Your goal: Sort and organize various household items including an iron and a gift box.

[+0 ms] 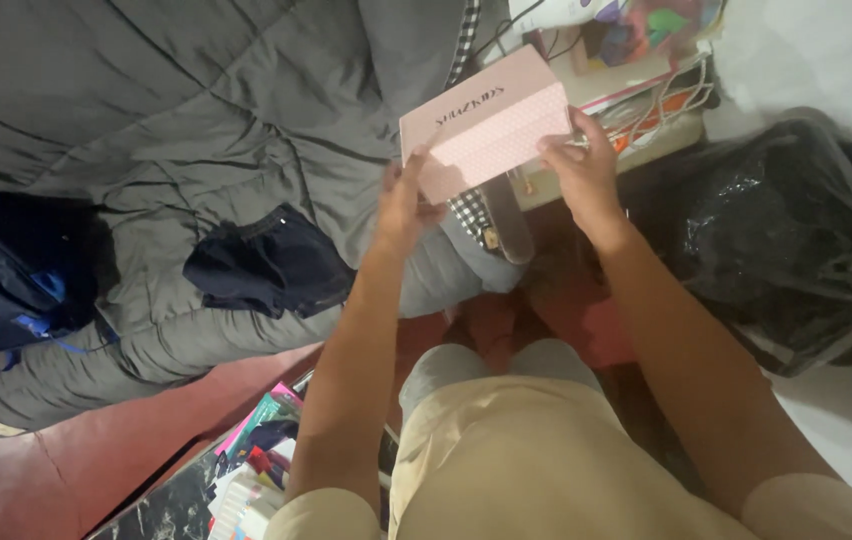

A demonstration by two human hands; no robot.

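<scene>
A pink rectangular box (488, 122) with a dotted side is held up between both hands, tilted, above the edge of a grey quilt. My left hand (404, 198) grips its lower left corner. My right hand (581, 160) holds its right end, fingers curled over the edge. Both forearms reach up from my lap, where I sit in beige shorts (521, 450).
A grey quilt (176, 120) covers the bed at left, with dark folded denim (268, 262) and a blue-black backpack (6, 270) on it. A black plastic bag (776, 240) sits at right. Stacked books and papers (636, 70) lie behind the box. Colourful items (256, 460) lie on the floor below.
</scene>
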